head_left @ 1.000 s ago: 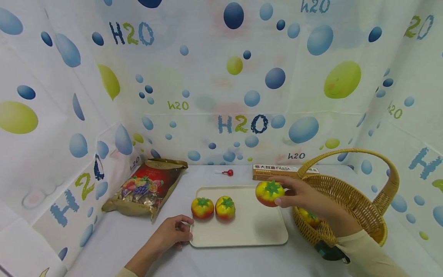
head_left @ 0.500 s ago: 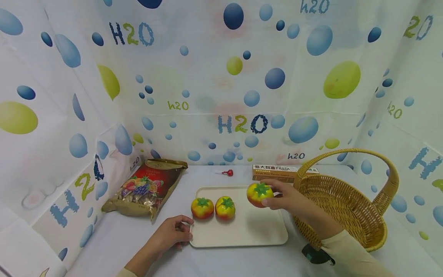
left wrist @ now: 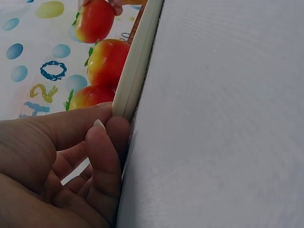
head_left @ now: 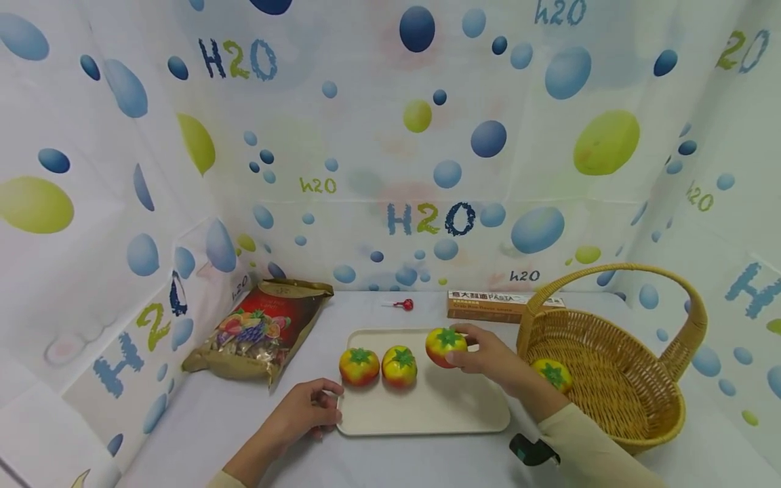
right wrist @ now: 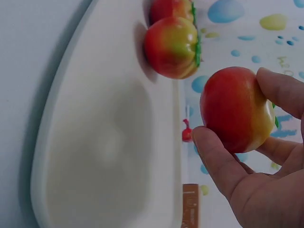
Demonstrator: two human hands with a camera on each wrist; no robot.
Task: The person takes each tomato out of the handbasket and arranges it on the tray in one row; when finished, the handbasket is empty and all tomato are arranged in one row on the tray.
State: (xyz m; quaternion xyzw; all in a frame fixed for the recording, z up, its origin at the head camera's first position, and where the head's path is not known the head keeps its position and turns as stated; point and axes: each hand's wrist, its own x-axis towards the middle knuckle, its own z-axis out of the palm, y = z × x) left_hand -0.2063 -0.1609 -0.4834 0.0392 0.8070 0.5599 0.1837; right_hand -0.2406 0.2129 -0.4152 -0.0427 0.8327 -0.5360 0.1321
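The right hand (head_left: 485, 354) pinches a glossy fruit (head_left: 441, 348) above the tray (head_left: 427, 413); too slack a pinch could let it slip. Left of those fingers (right wrist: 213, 159), two resting fruits (head_left: 399, 369) could roll if bumped. The left hand (head_left: 304, 409) touches the tray's edge, grip unclear.

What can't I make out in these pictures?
Head view: part of the basket fruit, behind the right forearm; a strip of the pasta box, behind the basket handle.
Left wrist view: part of the lowest fruit, covered by the left hand and tray rim.
Right wrist view: part of the topmost fruit, cut by the upper edge.
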